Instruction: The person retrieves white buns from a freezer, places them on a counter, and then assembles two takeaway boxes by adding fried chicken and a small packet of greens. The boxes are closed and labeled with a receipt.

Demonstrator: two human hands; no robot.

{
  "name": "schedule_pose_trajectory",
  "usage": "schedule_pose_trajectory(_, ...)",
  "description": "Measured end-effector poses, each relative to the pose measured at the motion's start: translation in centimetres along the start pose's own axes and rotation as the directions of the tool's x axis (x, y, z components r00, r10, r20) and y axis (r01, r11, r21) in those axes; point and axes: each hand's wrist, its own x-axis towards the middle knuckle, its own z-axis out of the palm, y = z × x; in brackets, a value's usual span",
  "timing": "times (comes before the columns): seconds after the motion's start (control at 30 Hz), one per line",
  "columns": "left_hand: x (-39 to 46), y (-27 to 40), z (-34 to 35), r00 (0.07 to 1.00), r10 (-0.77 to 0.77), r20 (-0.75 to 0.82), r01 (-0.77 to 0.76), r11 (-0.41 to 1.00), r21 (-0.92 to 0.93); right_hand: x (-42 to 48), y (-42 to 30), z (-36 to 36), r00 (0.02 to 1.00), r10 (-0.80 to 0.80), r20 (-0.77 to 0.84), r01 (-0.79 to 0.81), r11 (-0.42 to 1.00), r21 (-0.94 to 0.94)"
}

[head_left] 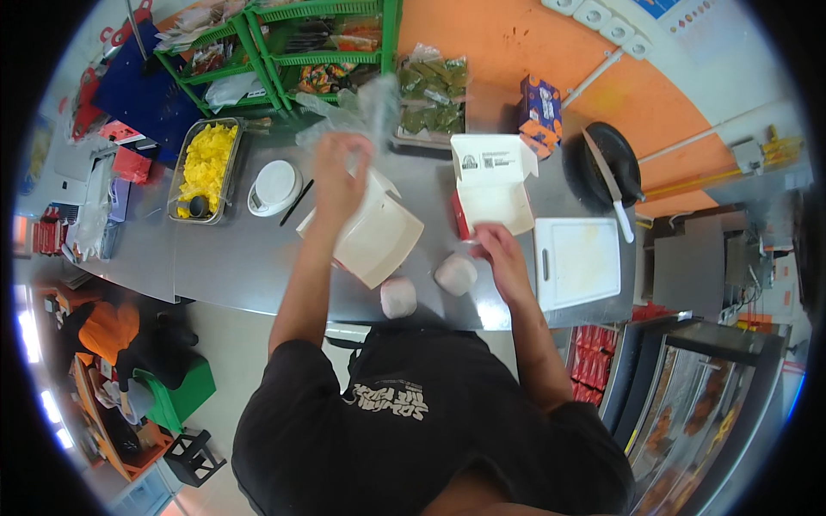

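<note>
My left hand (341,177), blurred, is over an open paperboard food box (381,242) with a cream inside. Its fingers are near a crumpled clear plastic bag (377,106); whether they grip anything is unclear. My right hand (503,261) is at the front edge of a second open food box (495,203), red outside, with its lid raised and bearing print. The fingertips are bent, and I cannot tell if they touch that box. Two pale, rounded, wrapped lumps, one on the left (398,297) and one on the right (455,274), lie near the steel table's (245,258) front edge.
A tray of yellow food (210,161), a white kitchen scale (276,187) and a black pen (297,202) are to the left. Right are a white cutting board (581,261) and a knife (606,174) across a black pan (597,145). Green shelves (322,58) stand behind.
</note>
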Motion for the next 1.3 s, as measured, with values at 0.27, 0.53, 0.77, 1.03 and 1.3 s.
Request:
schedule_pose_trajectory(0.27,-11.4,8.5,2.2,0.978,0.085,0.192,-0.045,0.978,-0.203,3.0,-2.4,5.3,0.980,0.029,0.199,-0.080,0.965,0.249)
schedule_pose_trajectory(0.53,-11.8,12.6,2.9,0.977,-0.148,0.152,0.200,0.880,-0.431,-1.1,-1.8,1.4,0.972,-0.201,0.120,0.226,0.943,-0.245)
schedule_pose_trajectory(0.77,-9.9,12.9,4.4,0.982,0.187,-0.022,-0.183,0.923,-0.338,-5.1,-2.0,-2.7,0.947,-0.317,-0.043,0.307,0.939,-0.157)
schedule_pose_trajectory(1.03,-17.1,17.7,5.0,0.931,0.364,-0.041,-0.291,0.669,-0.684,-9.6,-1.7,-3.0,0.691,-0.633,-0.350,0.348,0.715,-0.606)
schedule_pose_trajectory(1.3,-16.8,22.2,9.1,0.862,-0.214,0.460,0.507,0.334,-0.795,-12.8,-5.1,-1.0,0.638,-0.744,-0.200,0.120,0.352,-0.928)
